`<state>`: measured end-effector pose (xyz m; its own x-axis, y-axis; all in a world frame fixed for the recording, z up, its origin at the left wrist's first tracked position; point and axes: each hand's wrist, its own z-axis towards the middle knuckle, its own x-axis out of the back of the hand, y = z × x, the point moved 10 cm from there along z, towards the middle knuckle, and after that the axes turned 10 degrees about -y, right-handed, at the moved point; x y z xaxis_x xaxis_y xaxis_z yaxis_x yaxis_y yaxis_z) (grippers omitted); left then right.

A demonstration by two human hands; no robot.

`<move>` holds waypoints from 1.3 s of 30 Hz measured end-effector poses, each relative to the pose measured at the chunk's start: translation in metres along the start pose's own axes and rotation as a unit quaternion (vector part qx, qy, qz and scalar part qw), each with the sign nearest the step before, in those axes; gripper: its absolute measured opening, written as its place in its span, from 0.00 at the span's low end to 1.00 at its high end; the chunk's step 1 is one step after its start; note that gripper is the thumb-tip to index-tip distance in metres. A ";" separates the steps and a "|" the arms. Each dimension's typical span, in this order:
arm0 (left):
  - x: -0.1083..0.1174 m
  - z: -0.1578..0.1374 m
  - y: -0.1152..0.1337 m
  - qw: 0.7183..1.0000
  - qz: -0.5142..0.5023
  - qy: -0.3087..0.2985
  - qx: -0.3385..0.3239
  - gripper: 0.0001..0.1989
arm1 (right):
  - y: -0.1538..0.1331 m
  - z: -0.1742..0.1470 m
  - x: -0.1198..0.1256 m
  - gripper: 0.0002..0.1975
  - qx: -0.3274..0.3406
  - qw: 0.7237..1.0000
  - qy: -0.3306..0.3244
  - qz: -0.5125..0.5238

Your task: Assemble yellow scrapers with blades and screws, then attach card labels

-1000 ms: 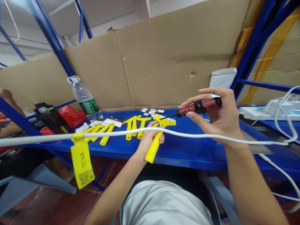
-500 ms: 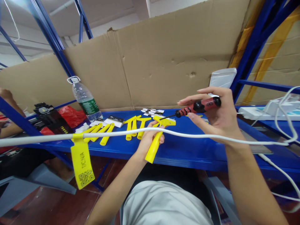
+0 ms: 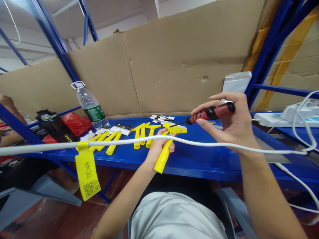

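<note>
My left hand (image 3: 157,148) is closed around a yellow plastic scraper (image 3: 163,157), its wide head pointing away from me and its round handle toward me. In my right hand (image 3: 235,122) is a screwdriver (image 3: 211,113) with a red and black handle, held between thumb and fingers. The screwdriver's dark shaft points left, and its tip meets the scraper's head; the exact contact point is too small to make out. Left of my left hand, several more yellow scrapers (image 3: 151,136) and yellow handles (image 3: 114,142) lie on the blue table (image 3: 199,162).
A white cable (image 3: 211,143) with a yellow tag (image 3: 87,176) crosses in front of my view. Behind stand a water bottle (image 3: 93,108) and a cardboard wall (image 3: 179,66). Small black-and-white packets (image 3: 121,128) lie at the back. A power strip (image 3: 269,120) sits right; another person's arm (image 3: 10,109) shows left.
The screwdriver's handle has turned about its axis, and my right thumb and fingers have shifted slightly along it. My left hand and the scraper stay put.
</note>
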<state>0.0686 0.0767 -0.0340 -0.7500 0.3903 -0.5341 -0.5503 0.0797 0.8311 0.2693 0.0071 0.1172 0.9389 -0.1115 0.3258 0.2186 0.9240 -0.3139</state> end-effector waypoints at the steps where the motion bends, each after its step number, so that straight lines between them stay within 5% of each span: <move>1: 0.000 0.000 0.000 1.000 0.000 0.000 -0.001 0.34 | 0.000 0.000 -0.001 0.31 -0.001 1.000 -0.008 0.007; 7: 0.001 0.002 -0.001 1.000 -0.007 0.006 -0.002 0.34 | 0.000 0.000 -0.007 0.34 0.000 0.998 -0.036 0.048; 19: 0.000 0.000 -0.001 1.000 -0.002 0.000 0.002 0.36 | 0.001 -0.001 0.001 0.30 -0.013 1.000 0.013 -0.021; 28: 0.003 0.001 -0.002 1.000 -0.008 0.008 0.001 0.37 | 0.004 -0.001 -0.005 0.39 -0.002 0.999 -0.026 0.044; 39: 0.000 0.000 -0.001 1.000 0.002 0.006 0.006 0.37 | 0.000 -0.001 0.006 0.34 0.004 0.997 0.034 -0.072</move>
<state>0.0686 0.0764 -0.0351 -0.7558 0.3804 -0.5330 -0.5434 0.0897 0.8346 0.2754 0.0056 0.1187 0.9136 -0.2686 0.3051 0.3513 0.8994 -0.2602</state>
